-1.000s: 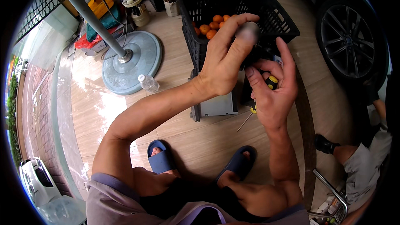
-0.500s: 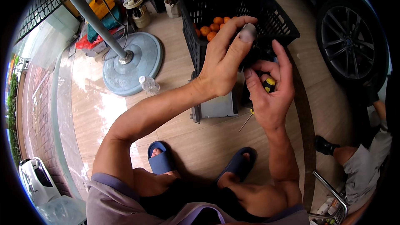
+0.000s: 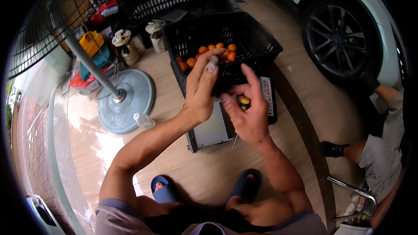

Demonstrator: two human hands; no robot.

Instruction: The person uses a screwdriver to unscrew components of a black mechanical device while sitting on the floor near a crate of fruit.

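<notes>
Visibly, the right hand [image 3: 251,119] has its index finger stretched out, its other fingers curled in around the yellow-and-black handle of a screwdriver [image 3: 245,104]. The left hand [image 3: 200,91] is arched, fingers partly open and bent over toward the thumb; against the dark background I cannot tell whether they pinch anything. The likeliest mishap, I judge, is a dropped screwdriver: with the index finger away from the handle, a small turn of the wrist could let it slide out. The handle lies within the right palm, beside the thumb, and the thin shaft emerges below the hand, pointing back toward the person's feet. Under the hands is a grey metal box [image 3: 211,128]; beyond them, a black crate [image 3: 200,28] with orange fruits [image 3: 191,62]. Farther out are a clear bottle [image 3: 143,121] on the left and a car wheel [image 3: 337,39] on the right.
</notes>
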